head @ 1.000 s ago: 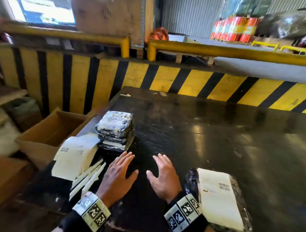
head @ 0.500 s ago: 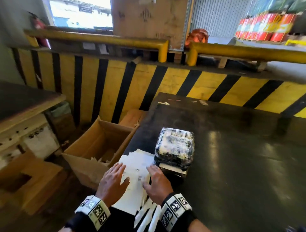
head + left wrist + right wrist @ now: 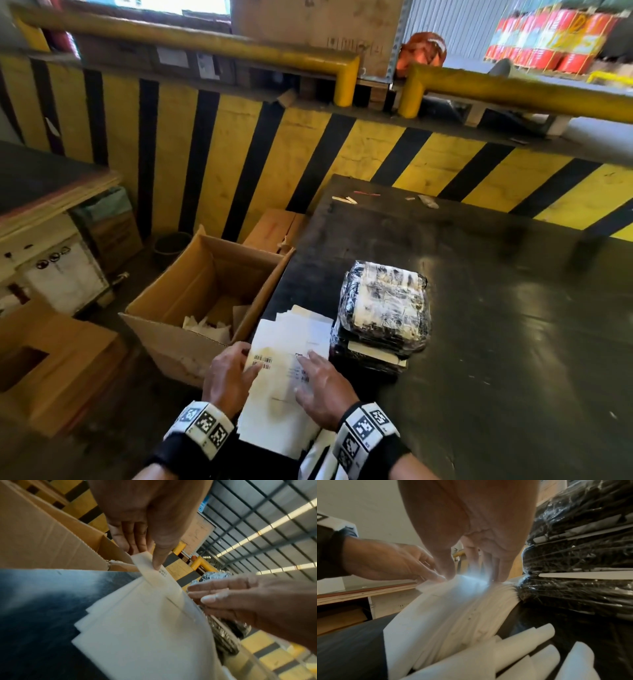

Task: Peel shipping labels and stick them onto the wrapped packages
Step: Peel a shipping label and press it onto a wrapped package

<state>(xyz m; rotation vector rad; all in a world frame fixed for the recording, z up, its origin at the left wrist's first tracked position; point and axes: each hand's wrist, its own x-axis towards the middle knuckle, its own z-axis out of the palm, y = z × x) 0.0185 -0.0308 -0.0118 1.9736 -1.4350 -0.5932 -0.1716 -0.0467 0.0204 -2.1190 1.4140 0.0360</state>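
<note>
Head view: a pile of white labels (image 3: 287, 370) with small barcodes lies under both hands, just left of the stacked wrapped packages (image 3: 383, 318). The right hand (image 3: 322, 387) rests flat, fingers straight. Left wrist view alone shows the left hand (image 3: 145, 524) pinching a lifted label corner (image 3: 147, 563). Right wrist view adds curled white strips (image 3: 527, 651) nearer than the fingers.

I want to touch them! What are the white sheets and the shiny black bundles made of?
The label sheets look like thin matte paper: the left hand bends a corner up easily. The packages seem wrapped in glossy clear plastic film, crinkled and glinting; what's inside is hidden.
</note>
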